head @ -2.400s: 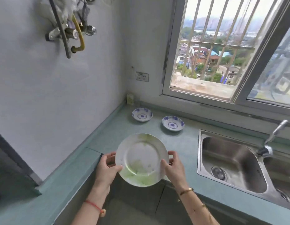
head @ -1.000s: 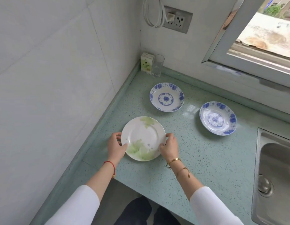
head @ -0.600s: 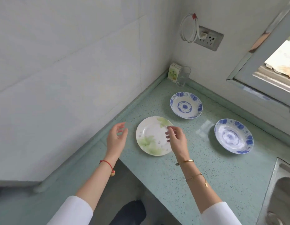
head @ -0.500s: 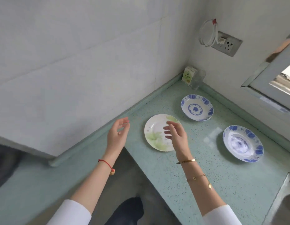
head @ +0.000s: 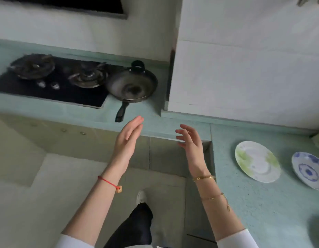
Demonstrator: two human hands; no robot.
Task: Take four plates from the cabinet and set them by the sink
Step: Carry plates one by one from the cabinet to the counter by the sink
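A white plate with green leaf print point(head: 257, 161) lies flat on the pale green counter point(head: 262, 208) at the right. A blue-patterned plate point(head: 308, 170) sits just right of it, cut by the frame edge. My left hand point(head: 129, 138) is raised with fingers straight and holds nothing. My right hand point(head: 190, 140) is also up, fingers spread and empty, well left of the plates. Both hands hover over the gap in front of the counter corner. The sink and the cabinet are out of sight.
A black frying pan point(head: 131, 85) rests on the counter beside a black gas hob point(head: 51, 81) at the upper left. Beige lower cabinet fronts point(head: 65, 138) run under that counter. White tiled wall point(head: 244, 68) rises behind. My dark trouser leg and shoe point(head: 137, 217) show below.
Both hands let go of the green-print plate, which stays on the counter. My view has swung left, away from the plates toward the hob, and both empty hands moved with it.
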